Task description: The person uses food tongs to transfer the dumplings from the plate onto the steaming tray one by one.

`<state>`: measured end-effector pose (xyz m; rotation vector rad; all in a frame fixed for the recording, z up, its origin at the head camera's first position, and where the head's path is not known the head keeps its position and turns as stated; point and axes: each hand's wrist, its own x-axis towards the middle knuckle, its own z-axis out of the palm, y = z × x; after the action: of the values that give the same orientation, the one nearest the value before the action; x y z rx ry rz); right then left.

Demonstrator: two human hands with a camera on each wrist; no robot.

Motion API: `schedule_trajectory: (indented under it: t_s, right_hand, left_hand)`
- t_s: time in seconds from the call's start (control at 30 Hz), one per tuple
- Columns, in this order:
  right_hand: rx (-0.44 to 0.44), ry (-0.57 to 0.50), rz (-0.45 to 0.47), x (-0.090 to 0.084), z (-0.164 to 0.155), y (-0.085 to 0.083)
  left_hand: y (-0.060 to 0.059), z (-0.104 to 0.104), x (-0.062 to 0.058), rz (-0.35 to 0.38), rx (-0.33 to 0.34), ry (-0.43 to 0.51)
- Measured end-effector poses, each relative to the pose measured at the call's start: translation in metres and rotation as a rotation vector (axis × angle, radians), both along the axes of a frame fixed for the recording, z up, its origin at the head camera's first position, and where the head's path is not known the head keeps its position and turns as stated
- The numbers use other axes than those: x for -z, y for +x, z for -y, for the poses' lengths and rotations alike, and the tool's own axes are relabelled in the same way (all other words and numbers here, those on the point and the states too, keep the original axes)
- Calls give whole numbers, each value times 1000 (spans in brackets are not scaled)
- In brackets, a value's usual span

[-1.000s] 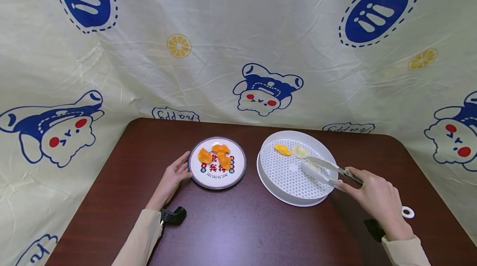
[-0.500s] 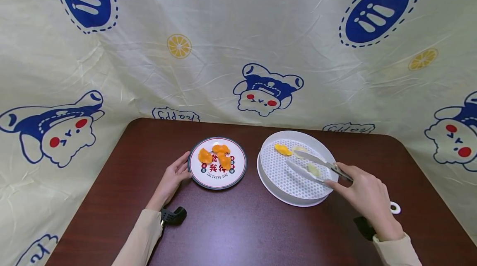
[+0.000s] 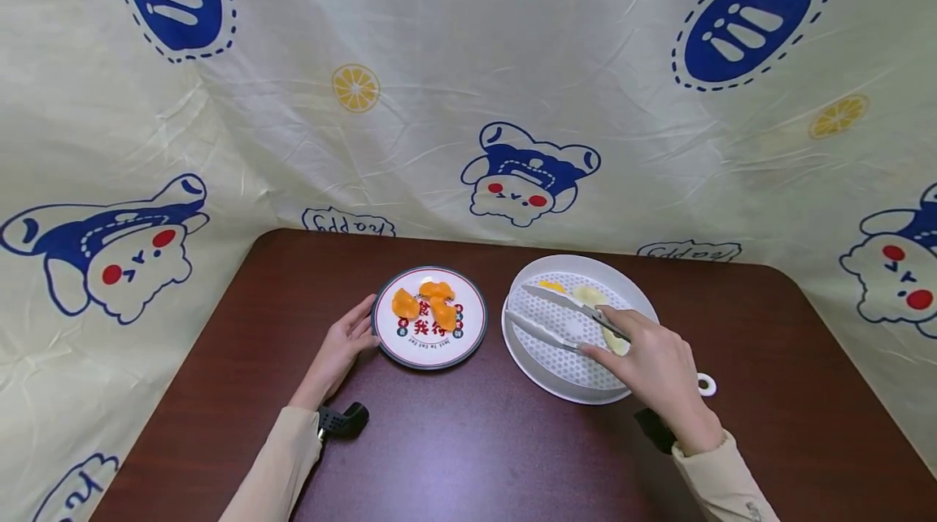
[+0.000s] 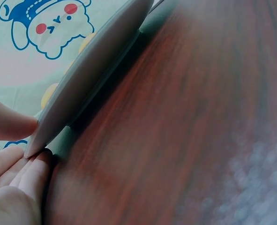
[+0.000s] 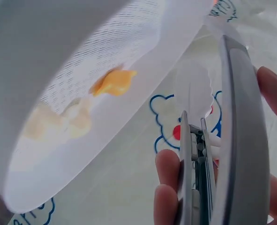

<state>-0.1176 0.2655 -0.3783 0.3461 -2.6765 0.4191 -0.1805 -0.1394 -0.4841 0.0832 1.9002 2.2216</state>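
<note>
Fingers (image 3: 596,354) of the right hand (image 3: 654,367) are curled round the handles of a pair of metal tongs (image 3: 556,319), thumb on the near arm and the other fingers on the far arm, as the right wrist view confirms; the two arms stand apart with nothing visible between their tips; compared with a second ago the hand has travelled leftward and farther in over the white perforated tray (image 3: 542,371), and the tongs, which then lay over the tray's right side, now reach across it toward its far left; the tips lie near the orange piece (image 3: 552,287) at the far rim, though contact cannot be confirmed from any view; two pale pieces (image 3: 589,294) remain in the tray, one beside the orange piece and one partly hidden by the hand; judged from this, the tongs are being brought to a piece in the tray and no piece is yet gripped; the left hand (image 3: 348,341) has not moved, its fingers straight and resting against the near-left rim of the printed plate (image 3: 472,332), the thumb above the edge in the left wrist view; three orange pieces (image 3: 424,304) lie on that plate, unchanged; plate and tray stand side by side, apart, on the dark wooden table (image 3: 468,441).
</note>
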Motion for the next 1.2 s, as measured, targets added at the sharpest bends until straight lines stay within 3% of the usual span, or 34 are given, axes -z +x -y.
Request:
schedule_trajectory:
  t_s: [0.57, 1.03, 1.2]
  right_hand:
    - [-78, -39, 52, 3, 53, -9]
    - [-74, -24, 157, 11, 92, -19]
    - [-76, 3, 142, 14, 100, -24]
  left_hand:
    - [0, 0, 0, 3, -13, 4]
    - [2, -1, 0, -12, -9, 40]
    - [2, -1, -1, -14, -10, 32]
